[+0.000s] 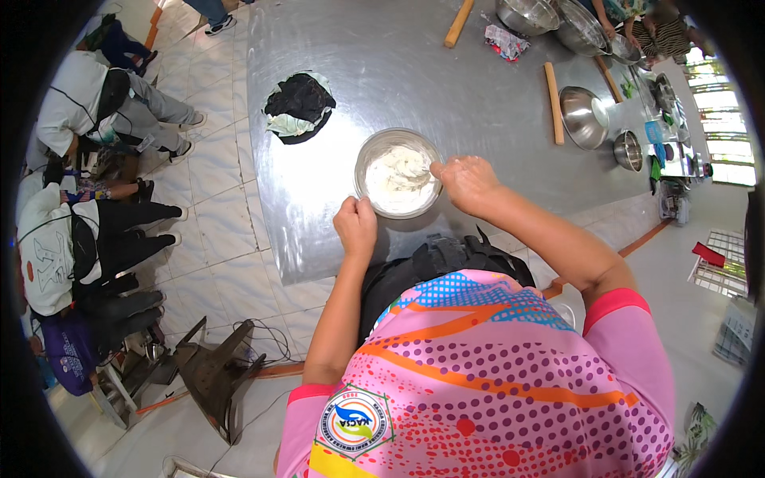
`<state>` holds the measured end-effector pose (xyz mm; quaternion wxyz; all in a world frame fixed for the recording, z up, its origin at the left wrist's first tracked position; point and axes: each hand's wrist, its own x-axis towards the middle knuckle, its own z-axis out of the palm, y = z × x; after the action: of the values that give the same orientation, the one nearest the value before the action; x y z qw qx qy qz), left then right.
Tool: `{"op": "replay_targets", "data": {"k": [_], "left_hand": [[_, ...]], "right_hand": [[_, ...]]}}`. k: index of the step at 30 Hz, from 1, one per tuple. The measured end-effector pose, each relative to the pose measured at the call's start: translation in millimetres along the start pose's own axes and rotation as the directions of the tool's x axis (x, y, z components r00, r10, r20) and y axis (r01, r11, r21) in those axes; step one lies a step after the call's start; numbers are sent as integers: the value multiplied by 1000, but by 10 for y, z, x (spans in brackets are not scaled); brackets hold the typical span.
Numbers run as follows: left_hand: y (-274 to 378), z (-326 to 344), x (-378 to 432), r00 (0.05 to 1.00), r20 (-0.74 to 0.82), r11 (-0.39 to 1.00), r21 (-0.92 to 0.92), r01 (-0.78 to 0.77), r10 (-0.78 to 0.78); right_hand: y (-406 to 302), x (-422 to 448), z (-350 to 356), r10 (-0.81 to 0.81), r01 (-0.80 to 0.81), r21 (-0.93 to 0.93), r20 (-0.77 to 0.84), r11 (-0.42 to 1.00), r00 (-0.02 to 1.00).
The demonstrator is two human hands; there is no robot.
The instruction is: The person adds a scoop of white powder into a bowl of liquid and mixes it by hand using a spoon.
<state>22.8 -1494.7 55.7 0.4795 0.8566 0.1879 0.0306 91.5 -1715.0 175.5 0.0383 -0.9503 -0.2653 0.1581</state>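
Observation:
A metal mixing bowl (360,156) stands near the front edge of the steel table, holding a white, floury mixture (394,179) that looks partly lumpy. My left hand (355,224) pinches the near left part of the bowl's rim. At the right rim, my right hand (469,182) is closed around the handle of a stirring utensil whose other end sits in the mixture. Its kind is hard to tell, since my fingers and the mixture hide most of it. White residue shows on my right fingers.
Crumpled black and pale green cloth (299,104) lies left of the bowl on the steel table (370,71). Rolling pins (553,104), steel bowls (583,119) and a crumpled printed wrapper (505,43) are farther right. Several people stand beyond the left edge, near a dark stand (218,376).

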Motion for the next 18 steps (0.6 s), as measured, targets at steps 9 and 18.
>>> {"op": "replay_targets", "data": {"k": [9,18], "left_hand": [[338,74,1140,929,340,985,-134,-109,149],[671,64,1142,780,226,800,2,-600,584]], "right_hand": [[-92,219,-214,-179,175,-73,-46,982,983],[101,384,119,-44,43,60,25,997,999]]}}
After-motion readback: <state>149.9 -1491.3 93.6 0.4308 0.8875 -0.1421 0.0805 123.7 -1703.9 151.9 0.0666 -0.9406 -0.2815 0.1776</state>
